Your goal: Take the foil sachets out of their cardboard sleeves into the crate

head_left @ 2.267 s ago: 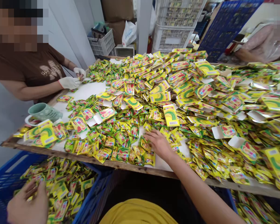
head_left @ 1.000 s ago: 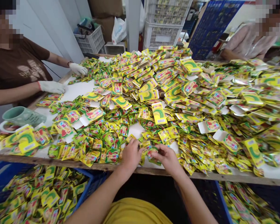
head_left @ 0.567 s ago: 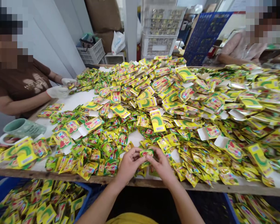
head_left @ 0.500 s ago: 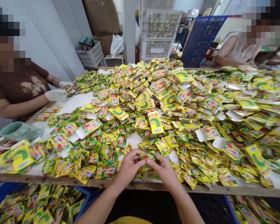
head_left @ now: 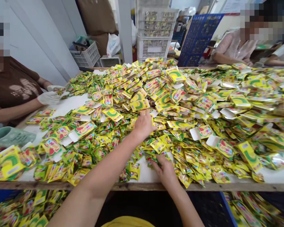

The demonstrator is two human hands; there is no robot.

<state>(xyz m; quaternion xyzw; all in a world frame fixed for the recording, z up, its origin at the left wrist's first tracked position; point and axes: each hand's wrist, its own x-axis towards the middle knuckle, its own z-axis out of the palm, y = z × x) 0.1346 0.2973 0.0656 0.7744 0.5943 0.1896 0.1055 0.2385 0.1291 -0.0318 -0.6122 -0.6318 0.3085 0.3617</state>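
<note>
My left hand (head_left: 143, 124) reaches over the near slope of the heap, its fingers bent over a small yellow cardboard box (head_left: 152, 118) that it mostly covers. Close to the table's front edge, my right hand (head_left: 164, 168) pinches a small green-and-yellow sachet (head_left: 150, 159) between thumb and fingers. Loose yellow sachets (head_left: 191, 164) lie in a slanting row to the right of that hand. More green and yellow sachets (head_left: 99, 154) lie to the left of my forearm. Behind my left hand rises a large heap of flat printed boxes (head_left: 153, 85).
A green mug (head_left: 19, 137) stands at the table's left. Blue crates (head_left: 229, 209) full of packs sit below the wooden edge (head_left: 151, 188). A gloved co-worker (head_left: 21, 91) handles sachets at left; another person (head_left: 234, 47) sits at far right. White crates (head_left: 153, 47) stack behind.
My hands were together around the sachet; now they are apart. My left hand has moved forward onto the box, while the sachet stays in my right hand. The view has shifted slightly right.
</note>
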